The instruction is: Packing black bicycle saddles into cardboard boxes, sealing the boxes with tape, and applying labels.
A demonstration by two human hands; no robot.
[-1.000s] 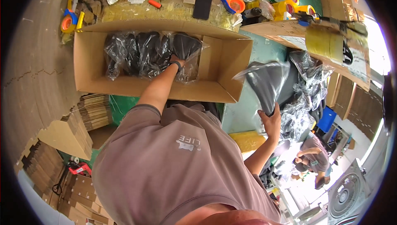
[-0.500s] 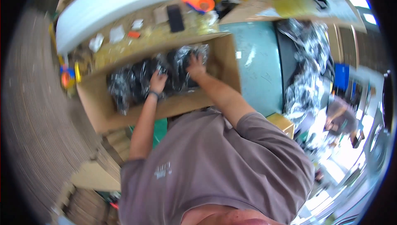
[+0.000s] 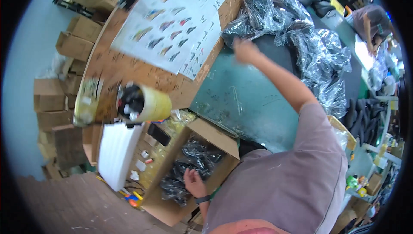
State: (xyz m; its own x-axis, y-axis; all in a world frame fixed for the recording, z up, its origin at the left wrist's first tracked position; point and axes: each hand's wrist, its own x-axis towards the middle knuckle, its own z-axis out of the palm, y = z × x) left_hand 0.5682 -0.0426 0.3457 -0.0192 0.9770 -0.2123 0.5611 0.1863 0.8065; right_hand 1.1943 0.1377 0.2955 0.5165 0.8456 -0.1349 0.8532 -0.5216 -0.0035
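My left hand (image 3: pixel 194 183), with a dark band at its wrist, is over the open cardboard box (image 3: pixel 157 197). Its fingers are loosely bent and slightly apart, at the black things in clear plastic (image 3: pixel 198 156) that lie in the box. My right arm stretches far across the green tabletop (image 3: pixel 254 100). At its end my right hand (image 3: pixel 246 52) is smeared by motion, beside the near edge of a heap of plastic-wrapped black things (image 3: pixel 275 14). Whether its fingers grip the plastic cannot be made out.
More wrapped things (image 3: pixel 322 61) lie along the table's right side. Bare black saddles (image 3: pixel 365 120) sit farther right. A printed sheet (image 3: pixel 167 27), a yellow tub (image 3: pixel 155 105), a dark phone (image 3: pixel 159 134) and white foam (image 3: pixel 118 154) are at left. Another person (image 3: pixel 372 23) works at far right.
My view has swung right toward the tabletop. My right hand has left the box and reached out to the wrapped heap. My left hand has stayed at the box.
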